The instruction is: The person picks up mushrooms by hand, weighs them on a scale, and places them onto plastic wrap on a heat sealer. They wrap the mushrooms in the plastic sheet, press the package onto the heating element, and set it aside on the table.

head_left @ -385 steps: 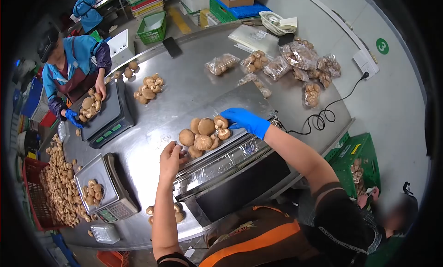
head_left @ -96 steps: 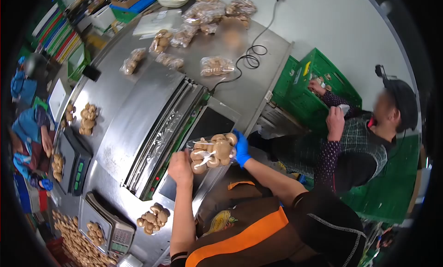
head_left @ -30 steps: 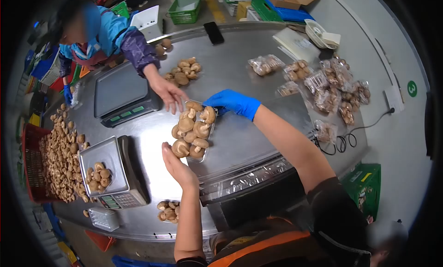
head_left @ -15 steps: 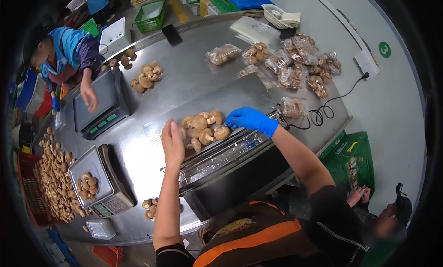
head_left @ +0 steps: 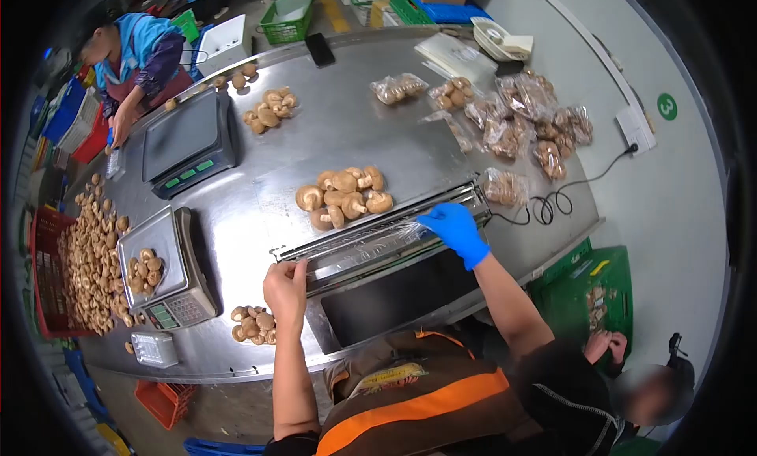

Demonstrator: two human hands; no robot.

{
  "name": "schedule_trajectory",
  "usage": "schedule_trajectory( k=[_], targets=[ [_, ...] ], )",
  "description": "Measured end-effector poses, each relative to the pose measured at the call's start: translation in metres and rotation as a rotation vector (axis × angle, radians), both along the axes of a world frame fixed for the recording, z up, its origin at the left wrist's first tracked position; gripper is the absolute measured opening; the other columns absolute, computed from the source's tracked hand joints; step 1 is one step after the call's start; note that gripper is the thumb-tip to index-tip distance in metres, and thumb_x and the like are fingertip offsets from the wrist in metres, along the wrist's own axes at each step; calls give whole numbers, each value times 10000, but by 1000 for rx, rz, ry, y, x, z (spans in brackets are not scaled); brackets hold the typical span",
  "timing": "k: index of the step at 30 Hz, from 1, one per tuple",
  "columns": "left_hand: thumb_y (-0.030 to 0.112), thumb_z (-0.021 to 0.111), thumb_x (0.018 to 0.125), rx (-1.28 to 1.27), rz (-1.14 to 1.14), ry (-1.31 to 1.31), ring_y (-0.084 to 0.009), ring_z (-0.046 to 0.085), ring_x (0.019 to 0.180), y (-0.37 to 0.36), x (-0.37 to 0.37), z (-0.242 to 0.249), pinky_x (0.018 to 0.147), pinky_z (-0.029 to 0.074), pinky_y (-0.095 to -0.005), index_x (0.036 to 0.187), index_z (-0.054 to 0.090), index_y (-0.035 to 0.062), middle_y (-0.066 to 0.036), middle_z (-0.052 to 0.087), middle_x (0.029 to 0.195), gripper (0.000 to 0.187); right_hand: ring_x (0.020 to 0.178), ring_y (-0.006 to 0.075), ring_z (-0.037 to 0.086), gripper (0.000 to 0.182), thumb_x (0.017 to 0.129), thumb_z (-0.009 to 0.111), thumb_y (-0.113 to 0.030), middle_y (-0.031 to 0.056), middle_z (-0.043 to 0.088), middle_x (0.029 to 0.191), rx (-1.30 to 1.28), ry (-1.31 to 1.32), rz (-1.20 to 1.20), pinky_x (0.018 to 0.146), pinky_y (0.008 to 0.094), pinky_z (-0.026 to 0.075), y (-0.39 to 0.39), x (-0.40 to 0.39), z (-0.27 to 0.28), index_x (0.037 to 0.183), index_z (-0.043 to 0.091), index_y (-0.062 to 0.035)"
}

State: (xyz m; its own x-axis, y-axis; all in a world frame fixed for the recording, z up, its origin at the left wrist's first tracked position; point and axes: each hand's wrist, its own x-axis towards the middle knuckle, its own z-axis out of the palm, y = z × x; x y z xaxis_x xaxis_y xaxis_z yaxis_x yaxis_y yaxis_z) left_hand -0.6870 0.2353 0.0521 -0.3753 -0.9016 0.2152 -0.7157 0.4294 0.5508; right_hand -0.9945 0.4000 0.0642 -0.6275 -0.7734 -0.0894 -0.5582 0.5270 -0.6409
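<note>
My right hand (head_left: 455, 229), in a blue glove, pinches clear plastic film (head_left: 406, 233) near the right end of a long metal wrapping machine (head_left: 371, 233). At the machine's left end is my bare left hand (head_left: 285, 286), its thumb and fingers pressed together at the film's other side. The film between the hands is wrinkled and hard to see. Just beyond the machine, a cluster of brown mushrooms (head_left: 344, 194) lies on the metal plate, apart from both hands. A smaller mushroom group (head_left: 254, 326) sits by my left forearm.
Wrapped mushroom packs (head_left: 505, 125) crowd the far right, near a black cable (head_left: 583, 176). Two scales (head_left: 185, 132) and a mushroom heap (head_left: 91, 267) occupy the left. One co-worker (head_left: 142, 54) works at the far left; another person's hands (head_left: 605, 345) are by a green crate (head_left: 591, 298).
Both hands have left the mushroom cluster and moved toward me to the wrapping machine, where film now shows between them. The far co-worker's hand has drawn back from the scale.
</note>
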Motion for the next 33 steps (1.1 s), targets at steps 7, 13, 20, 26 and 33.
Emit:
schedule_trajectory(
  k=[7, 13, 20, 26, 33],
  targets=[
    [223, 485, 974, 1771, 123, 1009, -48, 266, 415, -3, 27, 48, 374, 194, -201, 671, 417, 145, 57, 340, 521, 320, 495, 58, 377, 302, 938, 551, -268, -29, 424, 570, -27, -1430, -26, 430, 227, 274, 23, -21, 21, 695, 551, -90],
    [224, 387, 1011, 1110, -256, 1663, -140, 579, 547, -65, 4, 134, 505, 509, -249, 806, 561, 89, -47, 578, 635, 302, 745, 186, 605, 327, 991, 460, -288, 105, 644, 861, -596, -1334, 225, 649, 287, 457, -80, -66, 114, 987, 637, -13],
    [280, 293, 1015, 520, -223, 388, -314, 366, 1378, -126, -92, 14, 1149, 255, -358, 1277, 561, -47, -191, 470, 1419, 496, 1083, 199, 629, 472, 988, 474, -371, 140, 642, 1188, -163, -1093, 225, 960, 328, 481, -192, -83, 6, 1221, 583, 25],
    [576, 733, 712, 160, -630, -79, -410, 178, 1431, -106, -74, 21, 1187, 87, -467, 1331, 417, -28, -269, 269, 1502, 921, 1007, 166, 631, 415, 983, 490, -371, 86, 660, 1079, 33, -1039, 259, 906, 315, 501, -179, -83, -1, 1209, 616, -46],
    [433, 919, 495, 375, -511, -12, -398, 540, 1170, -95, -73, 35, 967, 459, -439, 1312, 392, 30, -272, 549, 1239, 1052, 760, 90, 528, 448, 870, 672, -443, 30, 667, 881, 466, -704, 547, 673, 253, 448, -172, -90, 31, 1105, 704, -63]
  ],
)
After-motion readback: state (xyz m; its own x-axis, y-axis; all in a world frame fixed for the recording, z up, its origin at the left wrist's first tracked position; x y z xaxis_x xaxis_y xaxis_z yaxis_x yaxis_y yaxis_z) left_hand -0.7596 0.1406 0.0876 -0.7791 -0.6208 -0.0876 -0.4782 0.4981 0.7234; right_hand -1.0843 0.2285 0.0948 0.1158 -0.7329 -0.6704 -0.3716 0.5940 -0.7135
